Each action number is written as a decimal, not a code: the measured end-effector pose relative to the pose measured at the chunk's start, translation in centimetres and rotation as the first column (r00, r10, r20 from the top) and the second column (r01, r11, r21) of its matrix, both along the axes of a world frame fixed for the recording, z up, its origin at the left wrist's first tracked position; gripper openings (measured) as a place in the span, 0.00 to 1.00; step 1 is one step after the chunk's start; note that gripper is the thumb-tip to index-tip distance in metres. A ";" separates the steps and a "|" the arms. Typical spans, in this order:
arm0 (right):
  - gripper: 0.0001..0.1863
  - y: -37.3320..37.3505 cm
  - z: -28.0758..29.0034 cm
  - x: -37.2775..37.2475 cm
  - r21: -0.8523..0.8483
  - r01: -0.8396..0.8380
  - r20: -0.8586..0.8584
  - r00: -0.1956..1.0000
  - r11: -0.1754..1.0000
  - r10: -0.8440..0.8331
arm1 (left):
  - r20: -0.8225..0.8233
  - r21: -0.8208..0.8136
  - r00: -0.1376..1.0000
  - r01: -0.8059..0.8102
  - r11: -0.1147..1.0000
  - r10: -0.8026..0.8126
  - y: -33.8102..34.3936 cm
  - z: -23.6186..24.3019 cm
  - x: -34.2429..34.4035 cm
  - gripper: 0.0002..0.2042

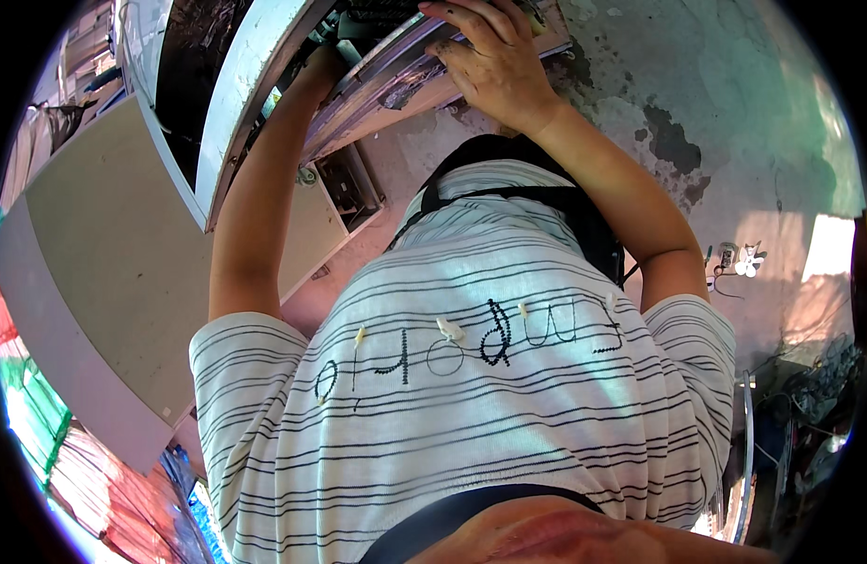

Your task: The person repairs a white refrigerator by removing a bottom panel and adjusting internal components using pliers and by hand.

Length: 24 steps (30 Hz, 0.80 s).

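My right hand (494, 61) grips the upper edge of a long, dirty, metal-trimmed panel (400, 75) at the top centre, its fingers bent and smudged dark. My left hand (319, 73) reaches into a dark gap behind that panel, beside some black parts (351, 28); its fingers are hidden. My left forearm runs up alongside a curved white edge (250, 85) of the appliance-like body. My striped shirt fills the lower middle of the view.
A flat pale board (104, 254) lies at the left, with a small open compartment (349, 179) under the panel. The stained concrete floor (762, 141) carries a small white fan-shaped part (748, 261) at the right. Dark tangled items (809, 395) lie at the lower right.
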State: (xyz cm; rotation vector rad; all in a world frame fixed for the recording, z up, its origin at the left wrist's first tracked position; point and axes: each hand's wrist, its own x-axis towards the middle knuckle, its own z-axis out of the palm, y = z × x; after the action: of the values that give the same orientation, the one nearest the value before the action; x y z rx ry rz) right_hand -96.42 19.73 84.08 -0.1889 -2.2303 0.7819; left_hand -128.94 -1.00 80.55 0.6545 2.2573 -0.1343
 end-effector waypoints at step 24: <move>0.07 0.0 -0.7 0.1 -0.028 -0.021 0.001 1.000 0.999 0.021 | 0.000 -0.381 0.663 0.692 0.613 -0.749 -1.8 -2.4 -1.7 0.10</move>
State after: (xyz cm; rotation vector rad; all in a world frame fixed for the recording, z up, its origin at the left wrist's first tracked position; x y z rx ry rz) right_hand -96.31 19.70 83.37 -0.1792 -2.2268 0.8250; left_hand -130.68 -2.77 78.20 1.3671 1.8879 -1.0070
